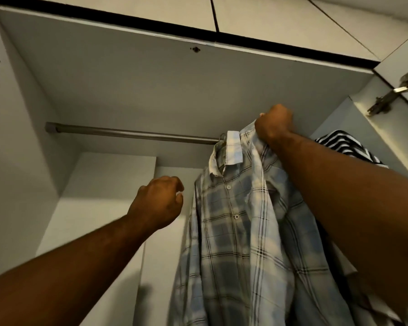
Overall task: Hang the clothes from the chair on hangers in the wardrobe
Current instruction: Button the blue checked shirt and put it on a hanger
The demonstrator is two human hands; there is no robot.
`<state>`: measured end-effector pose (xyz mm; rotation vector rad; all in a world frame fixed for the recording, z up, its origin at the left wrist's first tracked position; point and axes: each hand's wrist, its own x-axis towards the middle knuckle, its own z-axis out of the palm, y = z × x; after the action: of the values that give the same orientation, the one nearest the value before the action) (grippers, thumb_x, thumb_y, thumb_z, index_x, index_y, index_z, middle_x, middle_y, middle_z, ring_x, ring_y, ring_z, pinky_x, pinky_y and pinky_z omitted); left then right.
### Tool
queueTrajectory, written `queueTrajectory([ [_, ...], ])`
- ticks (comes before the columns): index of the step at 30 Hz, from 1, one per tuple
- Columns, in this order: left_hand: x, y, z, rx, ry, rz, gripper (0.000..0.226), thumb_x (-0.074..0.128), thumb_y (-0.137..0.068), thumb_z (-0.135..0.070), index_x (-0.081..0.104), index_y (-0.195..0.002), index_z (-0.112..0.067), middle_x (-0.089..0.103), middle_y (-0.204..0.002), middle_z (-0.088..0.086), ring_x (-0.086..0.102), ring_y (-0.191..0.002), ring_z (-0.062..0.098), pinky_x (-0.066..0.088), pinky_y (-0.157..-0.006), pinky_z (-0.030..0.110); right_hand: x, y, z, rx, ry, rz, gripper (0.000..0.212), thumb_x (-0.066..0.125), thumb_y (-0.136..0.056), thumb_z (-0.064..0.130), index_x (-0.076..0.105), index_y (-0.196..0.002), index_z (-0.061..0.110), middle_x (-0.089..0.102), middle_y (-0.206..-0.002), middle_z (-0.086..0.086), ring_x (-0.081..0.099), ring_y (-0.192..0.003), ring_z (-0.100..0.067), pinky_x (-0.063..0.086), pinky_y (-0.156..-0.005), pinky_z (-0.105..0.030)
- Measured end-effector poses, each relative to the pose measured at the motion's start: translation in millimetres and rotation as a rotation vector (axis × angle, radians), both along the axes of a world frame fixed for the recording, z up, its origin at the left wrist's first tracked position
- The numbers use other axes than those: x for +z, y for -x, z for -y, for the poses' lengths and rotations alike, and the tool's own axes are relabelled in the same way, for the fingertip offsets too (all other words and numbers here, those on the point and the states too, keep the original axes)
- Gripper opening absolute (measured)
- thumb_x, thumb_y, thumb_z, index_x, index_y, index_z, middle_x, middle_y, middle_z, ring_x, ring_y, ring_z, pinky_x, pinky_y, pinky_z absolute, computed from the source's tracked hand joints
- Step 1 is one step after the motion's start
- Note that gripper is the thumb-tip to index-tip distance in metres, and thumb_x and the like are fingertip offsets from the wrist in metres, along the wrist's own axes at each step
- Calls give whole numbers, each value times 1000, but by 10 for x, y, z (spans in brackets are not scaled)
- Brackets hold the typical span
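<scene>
We're looking up into the open wardrobe (127, 85): pale grey walls and a flat grey top panel fill most of the frame, with a dark strip along its front edge and white cupboard doors above that. The checked blue-and-white shirt (233, 231) hangs right of centre, running from the rail down to the bottom edge, collar up and front buttons showing. The grey metal rail (127, 132) crosses the middle from the left wall, and its right part is hidden behind the shirt. A black-and-white striped top (348, 144) sits at the right, just behind the raised forearm. The right hand (274, 124) is up at the shirt's shoulder, fingers clenched on the cloth. The left hand (158, 203) hovers just left of the shirt, fingers curled in and holding nothing. A metal hinge (386, 100) shows at the upper right on the door edge. The hanger (222, 139) shows only its thin wire hook, at the collar by the rail.
</scene>
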<state>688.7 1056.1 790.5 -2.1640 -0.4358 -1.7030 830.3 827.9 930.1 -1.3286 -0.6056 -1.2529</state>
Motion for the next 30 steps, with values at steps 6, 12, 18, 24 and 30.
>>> queueTrajectory([
  [6,-19,-183,172,-61,-49,-8,28,50,-102,-33,59,-127,-25,62,-127,-4,56,-117,16,48,-102,39,63,74,15,12,-37,50,25,59,-98,12,64,-118,-2,64,-128,-22,62,-117,-38,50,-95,-38],
  [12,-100,-283,139,-81,-60,-39,27,47,-103,-36,58,-126,-27,61,-126,-6,55,-117,14,46,-104,43,101,175,-166,-23,57,89,22,58,-98,11,64,-114,-3,65,-124,-22,63,-115,-38,49,-90,-36],
  [18,-246,-334,3,-111,-37,-51,26,47,-103,-35,59,-125,-28,62,-126,-7,55,-117,13,46,-104,44,62,272,-385,-108,185,119,17,56,-97,6,65,-110,-1,66,-119,-19,64,-111,-35,44,-78,-31],
  [24,-372,-295,-122,-112,-16,-47,26,48,-102,-34,58,-126,-28,61,-127,-9,55,-117,12,46,-103,42,-55,388,-342,-133,265,109,23,54,-98,10,62,-116,-3,62,-126,-20,60,-119,-36,47,-87,-32],
  [30,-371,-261,-159,-142,8,-37,26,50,-102,-34,59,-126,-28,62,-126,-8,56,-116,13,47,-102,42,-173,499,-273,-61,340,73,17,58,-95,16,62,-106,4,55,-101,-12,57,-95,-28,39,-74,-26],
])
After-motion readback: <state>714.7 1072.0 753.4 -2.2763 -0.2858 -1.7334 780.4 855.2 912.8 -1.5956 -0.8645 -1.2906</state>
